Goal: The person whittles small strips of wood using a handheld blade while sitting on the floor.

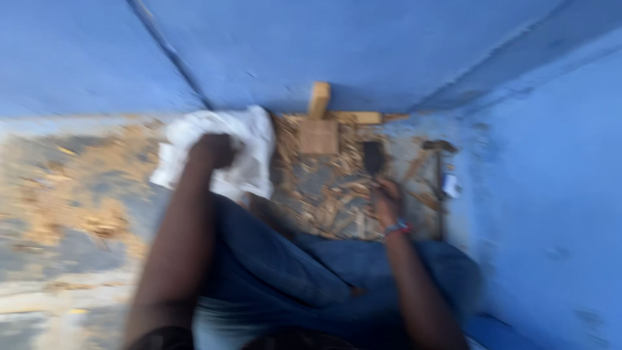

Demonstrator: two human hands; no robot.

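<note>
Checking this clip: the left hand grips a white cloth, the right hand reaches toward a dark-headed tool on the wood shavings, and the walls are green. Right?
Not quite: the walls are blue, not green, as the head view shows. The rest holds: the left hand grips the white cloth, and the right hand reaches toward the dark-headed tool on the wood shavings.

At our twelve o'clock the blue wall (363,45) closes the floor (52,259) off, and another blue wall (557,194) shuts three o'clock. Wood blocks (319,126), a hammer (439,165) and wood chips (337,201) crowd one o'clock. Toward nine o'clock we see open floor beyond the white cloth (249,152).
</note>
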